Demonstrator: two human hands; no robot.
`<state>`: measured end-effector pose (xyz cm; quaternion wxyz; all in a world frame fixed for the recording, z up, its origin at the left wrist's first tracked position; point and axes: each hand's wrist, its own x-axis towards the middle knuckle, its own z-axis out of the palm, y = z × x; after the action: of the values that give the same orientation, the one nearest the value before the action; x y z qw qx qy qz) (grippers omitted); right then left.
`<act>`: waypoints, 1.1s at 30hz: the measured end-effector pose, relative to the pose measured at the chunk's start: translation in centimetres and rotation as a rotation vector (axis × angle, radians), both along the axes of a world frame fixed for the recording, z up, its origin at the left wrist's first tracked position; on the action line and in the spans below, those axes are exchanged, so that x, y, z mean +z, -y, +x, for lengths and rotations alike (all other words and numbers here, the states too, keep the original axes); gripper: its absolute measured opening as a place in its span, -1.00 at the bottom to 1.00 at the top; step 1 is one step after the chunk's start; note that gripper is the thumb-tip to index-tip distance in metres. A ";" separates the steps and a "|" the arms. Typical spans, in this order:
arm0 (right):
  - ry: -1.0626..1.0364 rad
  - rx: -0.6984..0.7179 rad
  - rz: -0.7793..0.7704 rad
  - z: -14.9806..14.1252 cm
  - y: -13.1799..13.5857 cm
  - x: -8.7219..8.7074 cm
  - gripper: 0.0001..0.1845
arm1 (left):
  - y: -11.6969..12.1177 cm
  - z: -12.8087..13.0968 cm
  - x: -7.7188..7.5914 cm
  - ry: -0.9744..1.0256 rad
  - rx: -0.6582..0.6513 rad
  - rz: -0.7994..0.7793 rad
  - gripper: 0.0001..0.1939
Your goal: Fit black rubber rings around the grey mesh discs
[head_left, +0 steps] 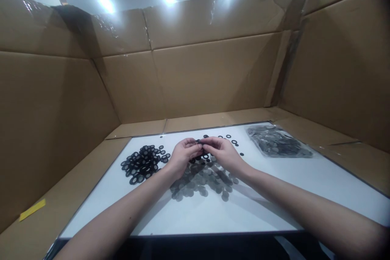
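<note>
My left hand (183, 155) and my right hand (221, 152) meet over the middle of the white board, fingertips pinched together. Between them is a small black ring (199, 142), mostly covered by the fingers. Just under and beyond the hands lie loose black rings (234, 142), scattered on the board. Closer to me, beneath the wrists, spreads a heap of grey translucent discs (195, 183). To the left of my left hand sits a pile of black rings with grey centres (143, 162).
A clear plastic bag (277, 142) full of grey discs lies at the back right of the white board (106, 211). Tall cardboard walls (213, 77) stand around the back and sides. A yellow strip (32, 210) is stuck on the cardboard at the left.
</note>
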<state>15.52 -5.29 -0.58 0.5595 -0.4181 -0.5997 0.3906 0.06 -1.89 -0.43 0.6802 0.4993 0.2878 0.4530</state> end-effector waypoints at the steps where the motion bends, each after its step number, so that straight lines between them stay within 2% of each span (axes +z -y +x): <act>1: -0.006 -0.002 -0.007 0.0 -0.1 -0.1 -0.69 | 0.0 0.1 0.0 0.002 0.009 -0.002 -0.65; 8: -0.057 0.020 -0.069 -0.2 0.2 0.4 -0.70 | 0.0 0.4 0.2 0.023 0.036 0.023 -0.68; 15: -0.001 -0.027 -0.004 -0.1 0.4 0.6 -0.70 | -0.1 -0.1 0.3 -0.011 -0.086 -0.015 -0.75; 23: 0.019 -0.039 -0.009 -0.1 0.5 0.8 -0.72 | -0.3 0.0 -0.3 0.031 0.027 0.044 -0.65; 33: -0.031 -0.004 -0.091 0.1 0.3 1.0 -0.69 | -0.2 0.0 -0.3 -0.028 0.029 0.087 -0.66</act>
<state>15.66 -5.57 0.41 0.5498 -0.4382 -0.5719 0.4227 0.10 -1.70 -0.71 0.6471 0.5306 0.2846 0.4677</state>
